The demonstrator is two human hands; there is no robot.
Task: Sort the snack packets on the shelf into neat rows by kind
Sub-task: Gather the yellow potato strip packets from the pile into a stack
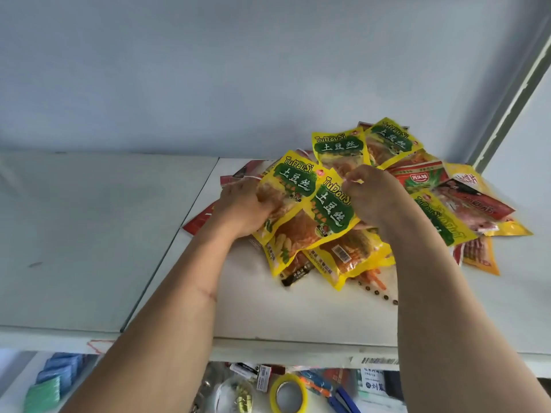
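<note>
left hand (243, 208): we see it gripping the left edge of a fanned bunch of yellow packets (310, 216).
right hand (368, 195): fingers curled, pinching one packet's top.
step: gathering the yellow kind.
pile (447, 192): mixed, toward the shelf (89, 234) right back corner.
next: we judge squaring the bunch into a row.

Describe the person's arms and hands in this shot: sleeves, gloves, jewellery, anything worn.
Both forearms are bare right down to the frame's lower edge; no sleeve shows. The left hand and right hand wear no gloves. No watch, bracelet or ring is visible. The left forearm carries a short crease-like mark on its inner side.
</note>
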